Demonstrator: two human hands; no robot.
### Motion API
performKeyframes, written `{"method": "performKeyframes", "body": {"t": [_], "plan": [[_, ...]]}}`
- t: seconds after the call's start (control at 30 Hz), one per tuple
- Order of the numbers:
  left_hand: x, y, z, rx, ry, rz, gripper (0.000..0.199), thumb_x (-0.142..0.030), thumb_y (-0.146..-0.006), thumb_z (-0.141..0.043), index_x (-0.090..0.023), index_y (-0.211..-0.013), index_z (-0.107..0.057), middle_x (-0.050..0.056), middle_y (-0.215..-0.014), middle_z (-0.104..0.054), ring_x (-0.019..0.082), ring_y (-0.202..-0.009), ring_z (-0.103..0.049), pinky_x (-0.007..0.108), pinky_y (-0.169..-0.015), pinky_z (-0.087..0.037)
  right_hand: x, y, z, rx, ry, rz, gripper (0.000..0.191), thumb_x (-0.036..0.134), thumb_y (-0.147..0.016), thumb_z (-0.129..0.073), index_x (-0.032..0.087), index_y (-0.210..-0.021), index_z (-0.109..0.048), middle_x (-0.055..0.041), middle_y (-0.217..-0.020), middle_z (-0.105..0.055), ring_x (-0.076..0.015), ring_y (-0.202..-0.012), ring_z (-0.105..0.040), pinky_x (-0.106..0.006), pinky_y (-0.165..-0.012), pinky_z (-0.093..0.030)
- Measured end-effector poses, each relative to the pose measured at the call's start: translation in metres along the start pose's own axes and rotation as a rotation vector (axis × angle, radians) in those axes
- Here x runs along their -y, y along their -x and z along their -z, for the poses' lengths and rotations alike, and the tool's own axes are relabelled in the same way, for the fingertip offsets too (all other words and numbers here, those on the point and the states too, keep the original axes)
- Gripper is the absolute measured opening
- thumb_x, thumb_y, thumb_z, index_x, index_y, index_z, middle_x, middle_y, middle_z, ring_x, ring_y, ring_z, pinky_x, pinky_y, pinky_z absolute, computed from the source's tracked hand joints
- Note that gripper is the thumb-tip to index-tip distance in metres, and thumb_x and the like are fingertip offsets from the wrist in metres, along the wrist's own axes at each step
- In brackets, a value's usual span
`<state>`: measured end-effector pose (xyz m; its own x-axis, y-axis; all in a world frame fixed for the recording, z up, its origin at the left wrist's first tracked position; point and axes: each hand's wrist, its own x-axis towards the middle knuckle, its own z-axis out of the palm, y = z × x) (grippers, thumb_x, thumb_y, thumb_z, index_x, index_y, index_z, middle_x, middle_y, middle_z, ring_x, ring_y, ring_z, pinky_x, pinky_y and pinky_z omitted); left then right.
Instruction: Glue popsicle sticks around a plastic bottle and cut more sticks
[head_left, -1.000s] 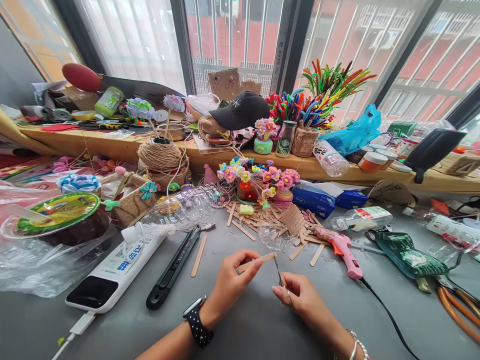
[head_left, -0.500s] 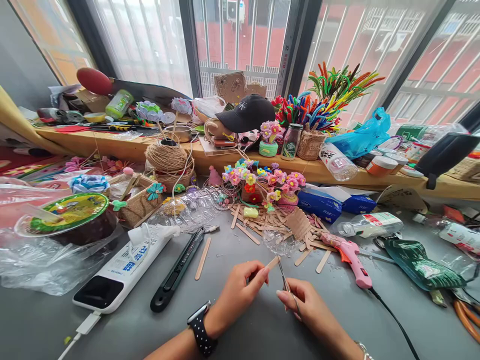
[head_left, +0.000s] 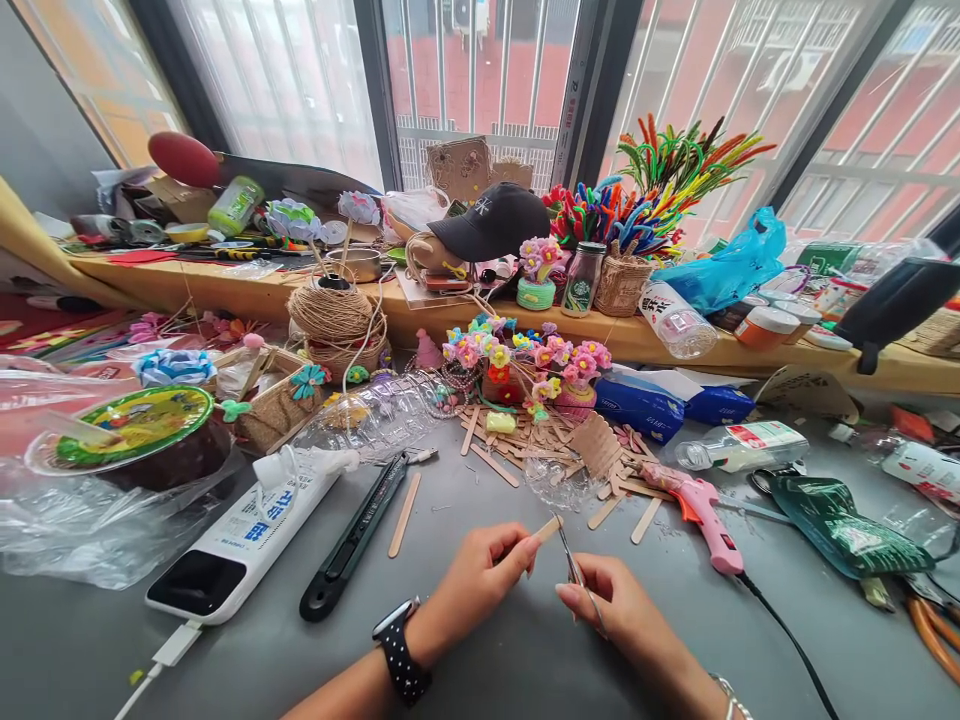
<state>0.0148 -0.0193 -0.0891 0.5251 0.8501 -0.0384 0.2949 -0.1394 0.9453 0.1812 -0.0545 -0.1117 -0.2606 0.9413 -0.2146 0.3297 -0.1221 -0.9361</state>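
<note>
My left hand (head_left: 487, 570), with a watch on the wrist, pinches a wooden craft stick (head_left: 550, 528) between thumb and fingers. The stick's free end points up and to the right. In my right hand (head_left: 619, 605) is a pair of small metal scissors (head_left: 576, 570), its blades reaching up to the stick's tip. Whether the blades press on the wood cannot be made out. Beyond both hands lies a loose heap of craft sticks (head_left: 510, 440) with a crumpled clear plastic piece (head_left: 561, 482) at its near edge. A single stick (head_left: 405, 515) lies apart on the left.
A green-black utility knife (head_left: 352, 540) and a white device (head_left: 240, 540) with a cable lie left. To the right, a pink glue gun (head_left: 705, 515) trails a black cord. Pipe-cleaner flowers (head_left: 555, 360) and a twine roll (head_left: 330, 315) stand behind, below the cluttered sill (head_left: 450, 325).
Both hands hold almost the same pose, with the scissors still at the stick's tip. The view has shifted very slightly.
</note>
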Motion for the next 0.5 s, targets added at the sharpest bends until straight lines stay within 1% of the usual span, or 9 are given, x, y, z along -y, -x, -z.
{"method": "performKeyframes", "body": {"t": [0.07, 0.13, 0.27, 0.33, 0.4, 0.5], "plan": [[-0.001, 0.0, -0.001, 0.003, 0.02, 0.01, 0.034, -0.038, -0.079, -0.036, -0.014, -0.056, -0.045, -0.005, -0.053, -0.037, 0.007, -0.05, -0.031, 0.019, -0.048, -0.025, 0.0, 0.0, 0.0, -0.027, 0.001, -0.001, 0.048, 0.06, -0.061, -0.048, 0.018, -0.051, -0.028, 0.0065, -0.049, -0.025, -0.0058, -0.048, -0.021, -0.021, -0.044, -0.017], [-0.001, 0.0, -0.001, 0.006, 0.039, 0.019, 0.034, -0.038, -0.079, -0.036, -0.014, -0.057, -0.045, -0.005, -0.053, -0.036, 0.007, -0.05, -0.031, 0.018, -0.048, -0.025, 0.002, 0.001, 0.001, -0.024, -0.01, -0.012, 0.047, 0.059, -0.062, -0.048, 0.019, -0.051, -0.027, 0.0065, -0.049, -0.025, -0.0057, -0.048, -0.022, -0.021, -0.043, -0.018], [0.0, 0.0, 0.0, 0.054, 0.086, 0.054, 0.032, -0.038, -0.078, -0.038, -0.014, -0.057, -0.044, -0.006, -0.051, -0.035, 0.007, -0.049, -0.029, 0.018, -0.047, -0.024, 0.009, 0.003, 0.002, 0.121, -0.048, -0.047, 0.046, 0.062, -0.063, -0.044, 0.018, -0.055, -0.036, 0.0053, -0.048, -0.033, -0.0059, -0.044, -0.028, -0.021, -0.041, -0.019], [0.001, 0.0, -0.001, 0.102, 0.136, 0.075, 0.032, -0.039, -0.077, -0.039, -0.015, -0.057, -0.042, -0.006, -0.049, -0.034, 0.006, -0.047, -0.027, 0.018, -0.045, -0.022, 0.01, 0.003, 0.003, 0.156, -0.032, -0.039, 0.048, 0.065, -0.061, -0.043, 0.017, -0.057, -0.038, 0.0048, -0.049, -0.034, -0.0062, -0.045, -0.029, -0.021, -0.04, -0.019], [0.003, -0.001, -0.001, 0.143, 0.204, 0.097, 0.033, -0.041, -0.077, -0.039, -0.015, -0.057, -0.041, -0.007, -0.048, -0.032, 0.006, -0.046, -0.026, 0.018, -0.044, -0.021, 0.01, 0.004, 0.003, 0.126, -0.004, -0.032, 0.049, 0.065, -0.061, -0.042, 0.017, -0.055, -0.037, 0.005, -0.049, -0.031, -0.0063, -0.046, -0.027, -0.021, -0.041, -0.018], [0.004, -0.002, -0.001, 0.183, 0.295, 0.115, 0.033, -0.043, -0.076, -0.041, -0.015, -0.058, -0.041, -0.007, -0.047, -0.031, 0.005, -0.043, -0.024, 0.018, -0.042, -0.019, 0.008, 0.005, 0.002, 0.04, 0.024, -0.038, 0.047, 0.062, -0.062, -0.045, 0.018, -0.052, -0.032, 0.0057, -0.049, -0.028, -0.0063, -0.048, -0.024, -0.021, -0.043, -0.018]]}}
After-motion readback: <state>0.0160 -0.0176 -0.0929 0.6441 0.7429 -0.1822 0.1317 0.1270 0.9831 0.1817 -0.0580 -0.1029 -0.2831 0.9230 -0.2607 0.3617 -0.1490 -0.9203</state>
